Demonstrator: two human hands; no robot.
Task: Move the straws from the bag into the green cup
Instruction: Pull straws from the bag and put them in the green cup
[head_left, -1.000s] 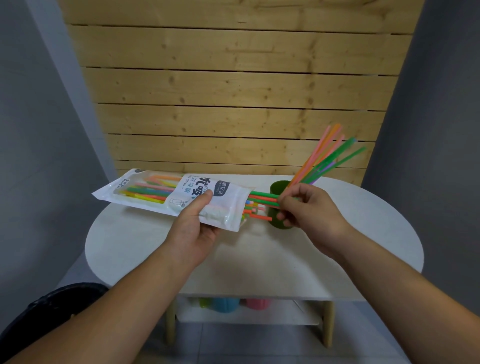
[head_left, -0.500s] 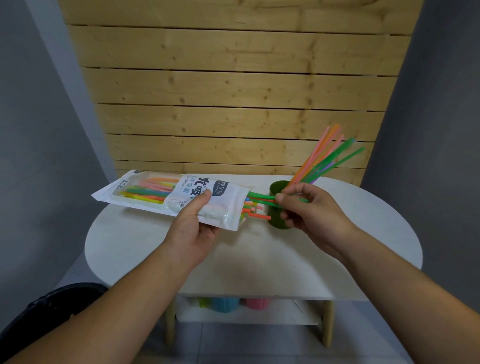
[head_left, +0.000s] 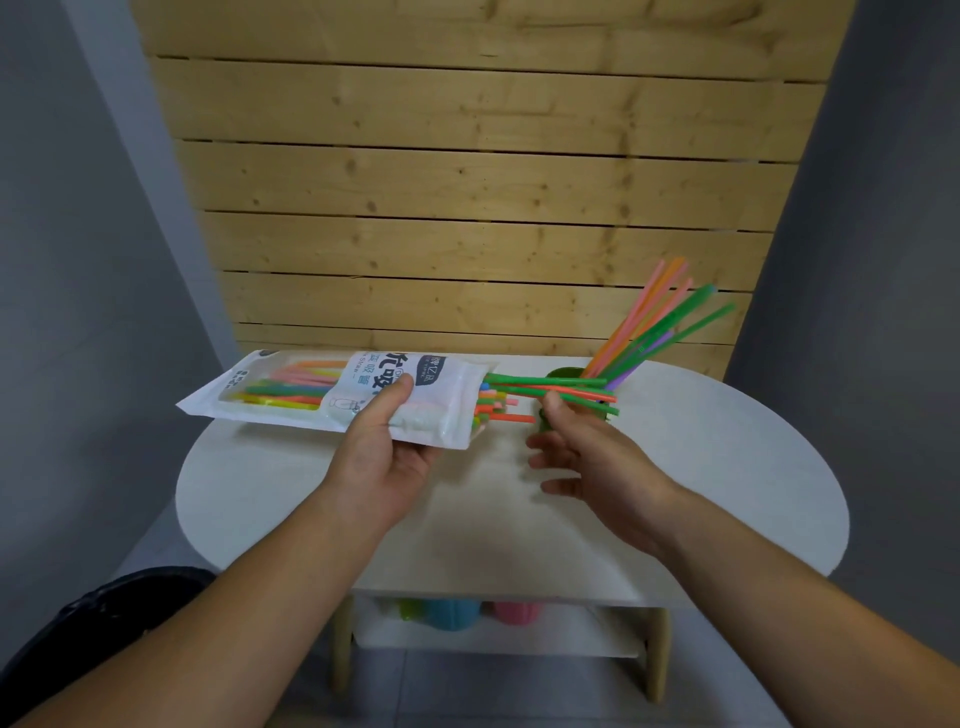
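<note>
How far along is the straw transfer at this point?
Partway. A bunch of straws already stands in the green cup. The left hand holds the bag, and the right hand pinches a few straws sticking out of its open end; they are not yet free. Many straws remain inside the bag.

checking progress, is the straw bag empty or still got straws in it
Not empty: coloured straws show through the white plastic bag window, more poking out its open end.

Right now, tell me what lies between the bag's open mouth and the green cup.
In the head view, several straws pulled partway out of the bag bridge that stretch toward the green cup, pinched by the right hand.
</note>
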